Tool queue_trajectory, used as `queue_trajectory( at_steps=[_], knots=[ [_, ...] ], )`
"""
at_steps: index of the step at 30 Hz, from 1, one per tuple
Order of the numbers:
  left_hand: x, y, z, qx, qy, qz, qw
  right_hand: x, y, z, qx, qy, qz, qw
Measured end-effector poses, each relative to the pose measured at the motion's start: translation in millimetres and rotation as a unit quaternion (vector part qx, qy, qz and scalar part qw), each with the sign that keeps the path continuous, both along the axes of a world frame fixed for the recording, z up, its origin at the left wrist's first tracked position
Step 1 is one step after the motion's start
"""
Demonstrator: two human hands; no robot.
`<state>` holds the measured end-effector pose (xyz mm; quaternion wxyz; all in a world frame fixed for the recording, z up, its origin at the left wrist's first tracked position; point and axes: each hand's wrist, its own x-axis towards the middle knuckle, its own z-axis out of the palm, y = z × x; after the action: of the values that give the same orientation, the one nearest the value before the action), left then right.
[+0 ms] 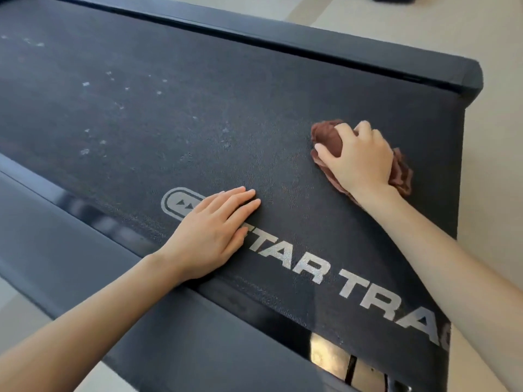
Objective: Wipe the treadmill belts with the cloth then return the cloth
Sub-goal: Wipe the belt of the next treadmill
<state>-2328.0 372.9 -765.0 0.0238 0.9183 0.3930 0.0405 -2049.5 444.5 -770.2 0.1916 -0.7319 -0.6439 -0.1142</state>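
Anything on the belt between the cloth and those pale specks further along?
Nothing visible: bare belt lies between the cloth under the right hand and the pale specks. The left hand rests flat on the logo, beside that path.

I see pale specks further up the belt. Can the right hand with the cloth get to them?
Probably yes. The right hand grips the cloth on the belt, and nothing lies on the belt between it and the specks. The left hand rests flat by the logo, off that path.
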Motion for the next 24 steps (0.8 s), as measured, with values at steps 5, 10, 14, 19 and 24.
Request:
queue_trajectory(
  at_steps=[5, 10, 14, 19, 24],
  knots=[
    [-38.8, 16.2, 5.3, 0.001, 0.016, -0.010, 1.000, -63.1, -75.7, 7.1, -0.014, 0.021, 0.188, 0.982],
    [-82.4, 42.2, 9.5, 0.011, 0.049, -0.026, 0.998, -62.1, -96.4, 13.8, -0.082, -0.045, 0.445, 0.891],
    [-98.8, 60.7, 8.7, -0.001, 0.040, -0.068, 0.997, -44.9, -43.9, 12.9, -0.041, -0.075, 0.429, 0.899],
    [-100.9, 67.5, -0.4, -0.018, -0.028, -0.087, 0.996, -21.3, 60.6, 14.3, -0.065, -0.032, 0.052, 0.996],
    [-103.9, 71.2, -5.8, -0.021, -0.040, -0.095, 0.994, -54.0, 70.8, 8.0, -0.060, -0.006, -0.077, 0.995]
  ],
)
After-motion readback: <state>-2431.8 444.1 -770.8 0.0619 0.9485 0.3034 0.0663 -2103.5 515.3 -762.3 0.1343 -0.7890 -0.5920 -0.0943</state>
